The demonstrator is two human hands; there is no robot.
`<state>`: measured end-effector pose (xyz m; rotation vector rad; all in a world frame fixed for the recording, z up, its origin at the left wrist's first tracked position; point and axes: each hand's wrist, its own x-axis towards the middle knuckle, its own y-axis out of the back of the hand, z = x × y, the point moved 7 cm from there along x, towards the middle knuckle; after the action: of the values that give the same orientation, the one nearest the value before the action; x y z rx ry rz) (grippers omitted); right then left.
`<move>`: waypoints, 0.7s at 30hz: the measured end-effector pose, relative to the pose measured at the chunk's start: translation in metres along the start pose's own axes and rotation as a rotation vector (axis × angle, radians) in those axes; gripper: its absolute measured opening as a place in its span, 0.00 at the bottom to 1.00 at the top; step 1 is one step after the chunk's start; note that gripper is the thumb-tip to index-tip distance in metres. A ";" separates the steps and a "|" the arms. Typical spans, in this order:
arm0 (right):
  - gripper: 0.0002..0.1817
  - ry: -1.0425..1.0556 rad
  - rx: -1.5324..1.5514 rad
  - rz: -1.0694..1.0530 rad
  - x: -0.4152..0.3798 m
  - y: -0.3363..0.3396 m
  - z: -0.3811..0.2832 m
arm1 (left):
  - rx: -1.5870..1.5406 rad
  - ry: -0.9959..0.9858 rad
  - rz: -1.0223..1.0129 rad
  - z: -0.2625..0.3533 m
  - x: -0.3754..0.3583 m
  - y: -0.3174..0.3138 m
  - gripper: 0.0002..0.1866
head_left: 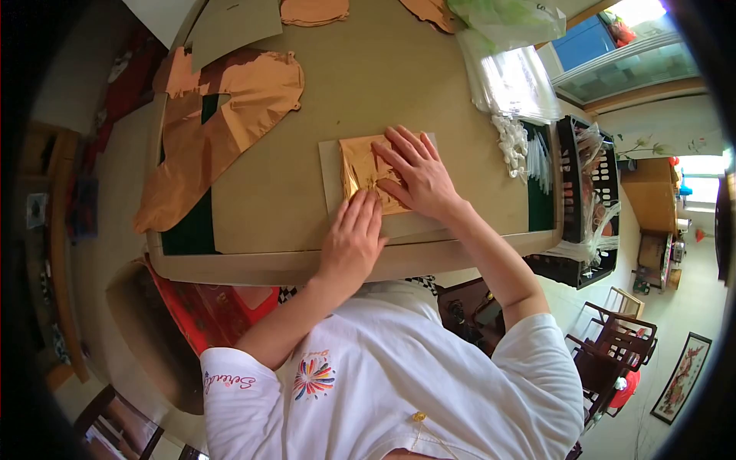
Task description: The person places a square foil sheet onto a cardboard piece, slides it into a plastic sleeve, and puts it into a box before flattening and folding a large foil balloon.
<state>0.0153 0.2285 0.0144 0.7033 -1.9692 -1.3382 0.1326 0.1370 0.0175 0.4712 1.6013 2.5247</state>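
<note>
A folded gold foil sheet (354, 157) lies on a grey card (330, 165) near the table's front edge. My left hand (354, 234) rests with its fingertips on the foil's lower left part, fingers stretched and lying side by side. My right hand (420, 175) lies flat over the right part of the foil, its fingers spread and pointing up and left. Both palms face down, and part of the foil is hidden under them.
A large copper foil piece (222, 134) covers the table's left side, partly under a grey board (234, 32). Clear plastic bags (517, 84), white ties (511, 146) and thin sticks (540, 162) lie at the right, beside a black crate (570, 176).
</note>
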 end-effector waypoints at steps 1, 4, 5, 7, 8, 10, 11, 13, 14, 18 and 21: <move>0.30 0.001 0.000 -0.001 0.000 0.000 0.000 | -0.019 -0.003 -0.009 0.005 -0.008 -0.001 0.31; 0.29 -0.004 -0.002 0.004 -0.002 -0.001 0.001 | -0.079 -0.020 -0.013 0.008 -0.020 0.001 0.28; 0.28 -0.002 -0.004 0.006 -0.001 0.000 0.000 | -0.104 -0.027 0.005 0.006 -0.020 0.004 0.26; 0.28 0.000 -0.003 0.004 -0.001 -0.002 0.001 | -0.209 0.023 0.066 -0.004 -0.018 0.012 0.22; 0.28 0.002 -0.004 0.003 0.000 -0.001 0.001 | -0.292 0.077 0.107 -0.014 -0.013 0.017 0.20; 0.27 -0.005 -0.054 -0.031 0.000 0.003 -0.002 | -0.155 0.220 0.300 -0.045 0.008 0.044 0.14; 0.26 -0.006 -0.078 -0.049 0.002 0.004 -0.003 | -0.125 0.213 0.318 -0.057 0.012 0.042 0.14; 0.25 -0.001 -0.062 -0.035 0.015 0.014 -0.008 | -0.065 0.202 0.348 -0.077 0.015 0.034 0.13; 0.24 -0.007 -0.051 -0.029 0.019 0.016 -0.011 | -0.050 0.193 0.343 -0.081 0.018 0.033 0.13; 0.23 0.002 0.021 0.031 0.033 -0.001 -0.012 | -0.020 0.140 0.313 -0.085 0.030 0.039 0.13; 0.23 0.015 0.029 0.055 0.033 -0.008 -0.014 | -0.104 0.150 0.330 -0.089 0.034 0.040 0.10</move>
<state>0.0051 0.1935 0.0179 0.6653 -1.9858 -1.2708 0.0748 0.0514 0.0254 0.5893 1.5400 2.9331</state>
